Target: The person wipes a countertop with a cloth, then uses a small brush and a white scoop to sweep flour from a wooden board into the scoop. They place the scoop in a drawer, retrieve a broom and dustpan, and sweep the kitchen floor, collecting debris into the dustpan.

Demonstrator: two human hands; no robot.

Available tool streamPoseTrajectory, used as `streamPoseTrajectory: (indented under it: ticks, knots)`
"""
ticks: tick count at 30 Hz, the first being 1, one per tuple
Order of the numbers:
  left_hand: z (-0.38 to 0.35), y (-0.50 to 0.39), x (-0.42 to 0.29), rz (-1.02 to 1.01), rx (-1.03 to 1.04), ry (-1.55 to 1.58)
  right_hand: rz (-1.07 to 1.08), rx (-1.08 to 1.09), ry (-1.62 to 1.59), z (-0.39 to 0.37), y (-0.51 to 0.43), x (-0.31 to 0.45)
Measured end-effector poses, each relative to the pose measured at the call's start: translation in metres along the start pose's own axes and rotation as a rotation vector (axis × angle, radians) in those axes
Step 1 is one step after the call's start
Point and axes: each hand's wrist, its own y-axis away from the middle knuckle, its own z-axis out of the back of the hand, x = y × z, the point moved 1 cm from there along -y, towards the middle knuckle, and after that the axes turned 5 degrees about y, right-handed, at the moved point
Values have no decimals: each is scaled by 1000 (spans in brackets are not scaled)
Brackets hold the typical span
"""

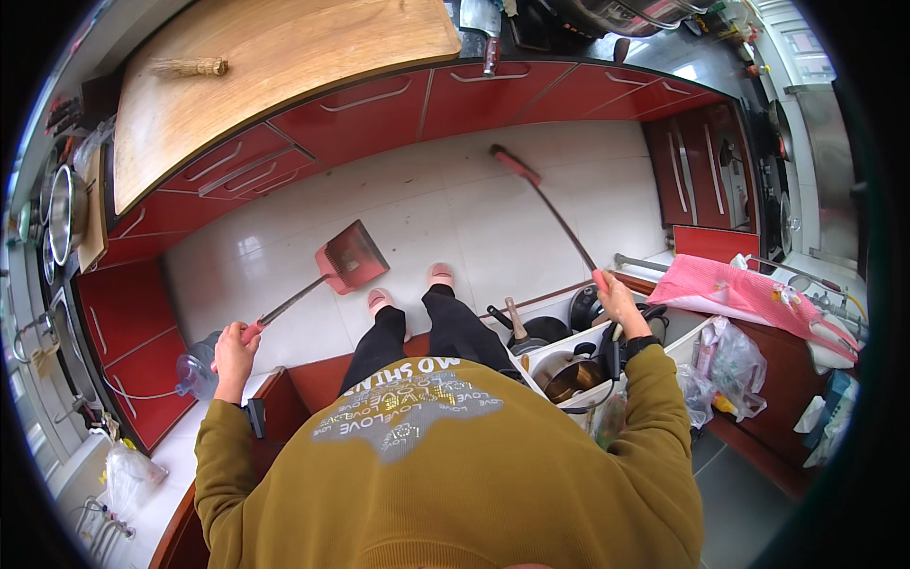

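My left hand (235, 355) grips the pink end of the handle of a long-handled dustpan (335, 277). Its pink pan, with a row of comb teeth inside, rests on the pale tiled floor (469, 213) left of my feet. In my right hand (621, 301) is the pink grip of a broom (565, 224). The broom's head (515, 165) is at the floor near the red base cabinets, well apart from the dustpan and slightly blurred. Small dark specks of debris (409, 181) lie on the tiles between the two tools.
Red cabinets (355, 107) line the far side under a wooden board (298, 43) bearing a small straw brush (192, 67). A cleaver (485, 32) overhangs the counter edge. By my right arm, an open rack holds pans (544, 331) and a pot (569, 373). A plastic water jug (199, 364) stands left.
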Motion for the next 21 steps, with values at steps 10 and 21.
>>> streamPoseTrajectory:
  ticks: [10, 21]
  knots:
    - [15, 13, -1, 71, 87, -92, 18, 138, 50, -89, -71, 53]
    - [-4, 36, 16, 58, 32, 49, 136, 115, 57, -61, 60, 89]
